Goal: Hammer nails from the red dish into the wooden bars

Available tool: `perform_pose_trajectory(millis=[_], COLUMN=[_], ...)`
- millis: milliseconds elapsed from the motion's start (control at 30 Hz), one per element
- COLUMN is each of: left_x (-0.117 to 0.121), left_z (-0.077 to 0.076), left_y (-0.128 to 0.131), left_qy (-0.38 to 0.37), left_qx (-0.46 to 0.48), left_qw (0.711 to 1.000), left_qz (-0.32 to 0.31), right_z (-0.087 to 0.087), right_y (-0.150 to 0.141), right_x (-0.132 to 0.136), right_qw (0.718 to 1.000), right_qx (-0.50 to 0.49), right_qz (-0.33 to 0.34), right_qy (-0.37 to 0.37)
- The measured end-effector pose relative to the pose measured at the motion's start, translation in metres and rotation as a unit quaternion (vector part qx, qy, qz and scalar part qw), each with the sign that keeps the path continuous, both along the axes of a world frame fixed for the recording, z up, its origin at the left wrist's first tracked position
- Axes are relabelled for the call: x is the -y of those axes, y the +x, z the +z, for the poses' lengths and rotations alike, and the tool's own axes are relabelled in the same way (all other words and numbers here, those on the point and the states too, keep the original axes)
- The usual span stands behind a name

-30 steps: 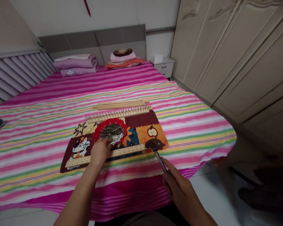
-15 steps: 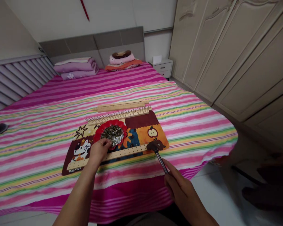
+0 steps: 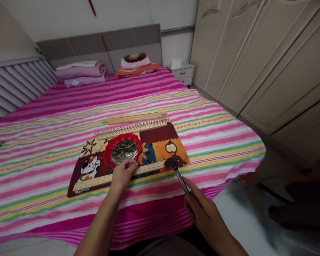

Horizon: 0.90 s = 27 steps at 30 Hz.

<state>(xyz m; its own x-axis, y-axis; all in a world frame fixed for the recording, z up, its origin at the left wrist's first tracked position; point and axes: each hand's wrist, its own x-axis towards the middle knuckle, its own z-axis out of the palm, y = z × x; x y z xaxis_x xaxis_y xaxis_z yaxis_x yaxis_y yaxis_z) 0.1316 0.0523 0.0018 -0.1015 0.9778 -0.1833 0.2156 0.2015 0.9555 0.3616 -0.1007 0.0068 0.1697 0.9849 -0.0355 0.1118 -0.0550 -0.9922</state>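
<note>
My right hand (image 3: 204,209) grips the metal handle of a dark-headed hammer (image 3: 181,179), its head resting at the right end of a wooden strip with drilled holes (image 3: 93,184). Over the middle of this strip is my left hand (image 3: 124,172), thumb and fingers pinched together; whatever they hold is too small to make out. Just beyond the left hand sits a red scalloped bowl (image 3: 108,147) full of loose nails (image 3: 124,150). A few nails stand upright in the strip's right half. Beneath lies a patterned mat (image 3: 156,128) with a cat and an apple.
Behind the bowl lies a second wooden strip (image 3: 133,128) bristling with upright nails, and further back more wooden strips (image 3: 135,118). All rest on a striped bedspread (image 3: 215,142). Folded bedding (image 3: 82,74) sits near the headboard; wardrobes (image 3: 255,64) line the right side.
My left hand has moved right and nearer, from the bowl's edge to over the strip, fingers still pinched. The right hand keeps the hammer in place. The view has shifted slightly.
</note>
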Motion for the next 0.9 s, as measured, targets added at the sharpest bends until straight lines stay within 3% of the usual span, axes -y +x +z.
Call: perform_pose_trajectory(millis=[200, 467, 733, 900], left_x=[0.003, 0.003, 0.007, 0.013], left_z=[-0.017, -0.023, -0.029, -0.031], left_y=[0.019, 0.02, 0.016, 0.015], left_qy=[-0.002, 0.002, 0.013, 0.056], left_qx=[0.032, 0.03, -0.013, -0.076], left_qw=[0.999, 0.999, 1.0, 0.996], left_qz=[0.008, 0.031, 0.02, 0.0], right_z=[0.004, 0.005, 0.001, 0.009], right_y=[-0.001, -0.002, -0.002, -0.006], right_x=[0.001, 0.0, 0.001, -0.002], right_qw=[0.998, 0.997, 0.998, 0.997], right_qx=[-0.046, -0.06, -0.035, 0.016], right_qz=[0.026, 0.017, 0.022, 0.062], right_qy=[-0.04, -0.041, -0.047, -0.054])
